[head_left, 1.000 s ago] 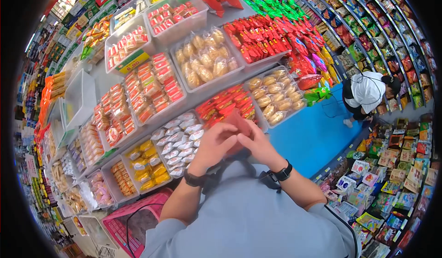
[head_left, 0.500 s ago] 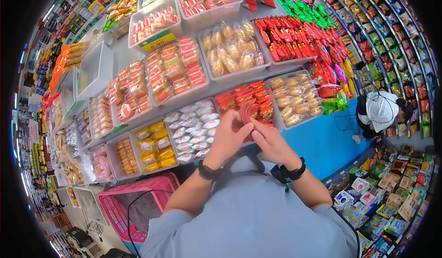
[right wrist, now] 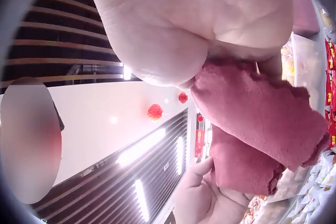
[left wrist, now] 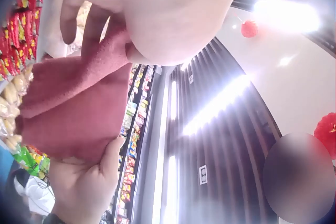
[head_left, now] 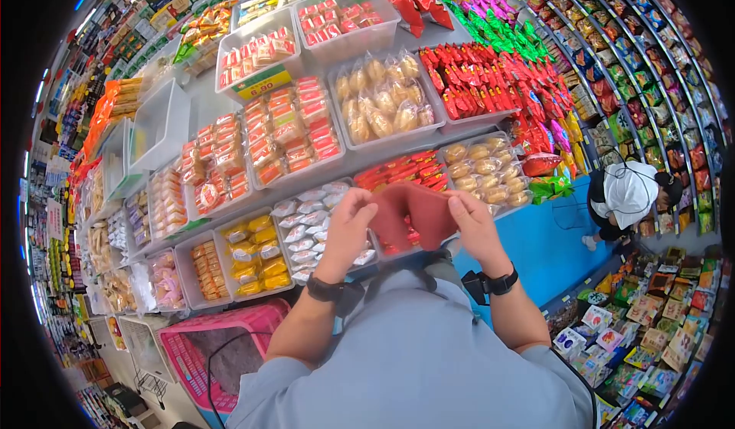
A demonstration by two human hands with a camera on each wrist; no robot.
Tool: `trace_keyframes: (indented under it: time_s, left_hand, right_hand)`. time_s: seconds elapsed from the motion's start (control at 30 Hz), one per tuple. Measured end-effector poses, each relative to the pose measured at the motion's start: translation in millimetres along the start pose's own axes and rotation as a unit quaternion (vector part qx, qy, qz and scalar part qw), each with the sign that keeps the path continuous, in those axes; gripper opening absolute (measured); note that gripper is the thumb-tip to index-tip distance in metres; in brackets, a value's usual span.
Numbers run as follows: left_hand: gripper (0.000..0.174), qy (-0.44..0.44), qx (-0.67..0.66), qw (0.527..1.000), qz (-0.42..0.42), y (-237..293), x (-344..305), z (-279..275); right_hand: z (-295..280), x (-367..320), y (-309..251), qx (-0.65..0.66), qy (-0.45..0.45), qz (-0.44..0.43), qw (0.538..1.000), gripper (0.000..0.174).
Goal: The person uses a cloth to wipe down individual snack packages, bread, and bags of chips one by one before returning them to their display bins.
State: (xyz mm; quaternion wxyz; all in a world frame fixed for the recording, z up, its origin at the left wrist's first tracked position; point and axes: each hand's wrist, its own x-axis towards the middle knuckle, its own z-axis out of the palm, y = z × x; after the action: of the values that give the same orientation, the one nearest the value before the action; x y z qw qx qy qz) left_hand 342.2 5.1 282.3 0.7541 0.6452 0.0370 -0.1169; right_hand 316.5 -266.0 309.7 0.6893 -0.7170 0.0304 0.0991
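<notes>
A dark red cloth (head_left: 413, 213) is stretched between my two hands, sagging in soft folds at its middle. My left hand (head_left: 349, 226) pinches one end between thumb and fingers. The other end is gripped by my right hand (head_left: 476, 228). In the left wrist view the cloth (left wrist: 79, 108) shows a raised fold running across it, and in the right wrist view its rough edge hangs down. Beneath the cloth, and partly hidden by it, lies a bin of red snack packets (head_left: 402, 170).
White-wrapped packets (head_left: 306, 226) fill a bin left of the cloth, and bagged bread rolls (head_left: 486, 172) sit to its right. More bins line the stepped display behind. A pink basket (head_left: 218, 352) stands at lower left. Another person (head_left: 626, 195) bends by the right-hand shelves.
The cloth was bunched and folded between close hands; now the hands have moved apart and the cloth is spread between them. The head view has also shifted.
</notes>
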Motion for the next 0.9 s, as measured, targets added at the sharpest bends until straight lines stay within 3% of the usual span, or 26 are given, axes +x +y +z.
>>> trace_keyframes:
  time_s: [0.13,0.3,0.4,0.57,0.67,0.8,0.83,0.9]
  left_hand:
    - [0.016,0.001,-0.034,0.998,-0.049,19,2,-10]
    - [0.034,-0.05,-0.003,0.998,-0.047,23,3,-14]
    - [0.028,-0.109,0.086,0.99,-0.013,22,2,-12]
    - [0.034,-0.094,0.118,0.988,-0.026,16,5,-21]
    - [0.039,-0.189,0.312,0.931,-0.002,39,4,-23]
    - [0.039,-0.35,0.437,0.828,0.024,38,10,-26]
    - [0.036,-0.371,0.395,0.837,0.071,29,12,-32]
    - [0.035,-0.353,0.197,0.908,0.109,18,12,-33]
  right_hand:
    - [-12,10,5,0.111,0.024,-0.013,0.993,0.033]
    - [-18,8,-5,0.082,0.006,0.035,0.996,0.031]
    - [-27,11,8,0.089,0.019,0.059,0.994,0.028]
    - [-38,8,17,0.023,0.043,0.032,0.998,0.021]
    - [-39,6,12,-0.029,0.044,0.01,0.999,0.019]
    - [-42,6,18,-0.058,0.028,-0.005,0.998,0.018]
    - [-43,6,17,-0.069,0.021,-0.01,0.997,0.017]
    - [-46,4,9,-0.029,0.024,-0.012,0.999,0.016]
